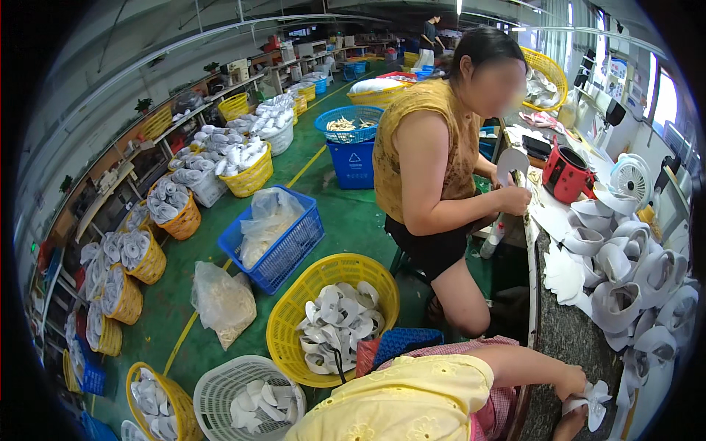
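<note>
At the dark worktable, my left hand grips a small white shoe upper piece, its fingers closed on the edge. My right hand shows only in part at the lower right, closed against the same piece from below; its fingertips are partly hidden. Just beyond my hands lies a heap of white curved shoe uppers. A stack of flat white cut pieces rests at the table's near edge.
A seated co-worker handles a white piece farther up the table, near a red pot and a white fan. On the green floor stand a yellow basket, a white basket and a blue crate.
</note>
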`<state>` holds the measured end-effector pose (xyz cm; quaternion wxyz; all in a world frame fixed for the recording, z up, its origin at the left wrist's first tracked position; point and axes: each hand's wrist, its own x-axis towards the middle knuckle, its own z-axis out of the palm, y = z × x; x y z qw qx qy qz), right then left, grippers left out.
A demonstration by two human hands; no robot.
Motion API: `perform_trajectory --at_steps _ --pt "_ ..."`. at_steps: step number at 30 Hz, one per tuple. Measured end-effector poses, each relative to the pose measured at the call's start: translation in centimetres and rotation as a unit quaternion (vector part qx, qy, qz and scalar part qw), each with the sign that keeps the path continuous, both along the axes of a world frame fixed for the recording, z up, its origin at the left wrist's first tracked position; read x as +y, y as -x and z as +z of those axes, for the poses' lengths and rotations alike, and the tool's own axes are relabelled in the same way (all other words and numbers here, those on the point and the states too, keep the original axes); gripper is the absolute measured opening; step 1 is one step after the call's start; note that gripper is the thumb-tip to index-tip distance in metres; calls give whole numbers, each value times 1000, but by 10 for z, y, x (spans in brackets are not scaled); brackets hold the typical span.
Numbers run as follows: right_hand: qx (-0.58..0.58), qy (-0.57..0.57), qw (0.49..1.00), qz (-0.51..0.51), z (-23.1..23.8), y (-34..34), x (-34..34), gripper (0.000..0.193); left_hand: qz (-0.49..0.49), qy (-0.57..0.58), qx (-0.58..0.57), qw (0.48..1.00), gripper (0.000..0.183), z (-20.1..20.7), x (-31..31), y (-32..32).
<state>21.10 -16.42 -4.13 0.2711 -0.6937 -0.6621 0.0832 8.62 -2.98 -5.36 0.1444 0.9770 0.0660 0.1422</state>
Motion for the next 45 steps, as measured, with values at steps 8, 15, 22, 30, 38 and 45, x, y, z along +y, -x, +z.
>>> perform_trajectory --at_steps 8,15,22,30,38,45 --pt "154 -146 975 -63 -32 -22 19 18 48 110 22 993 30 17 -7 12" --pt "-110 -27 992 -56 -1 17 0 7 23 97 5 995 34 11 -5 19" --pt "188 21 982 -21 -21 -32 -4 23 54 168 9 984 32 29 -9 25" --pt "669 -242 699 -71 36 78 -21 37 54 510 77 855 51 151 -20 56" --pt "861 -208 464 15 68 100 -33 39 -9 584 -53 810 21 136 -39 46" --pt "846 -282 448 -68 71 112 -23 46 46 455 -61 887 21 130 -24 45"
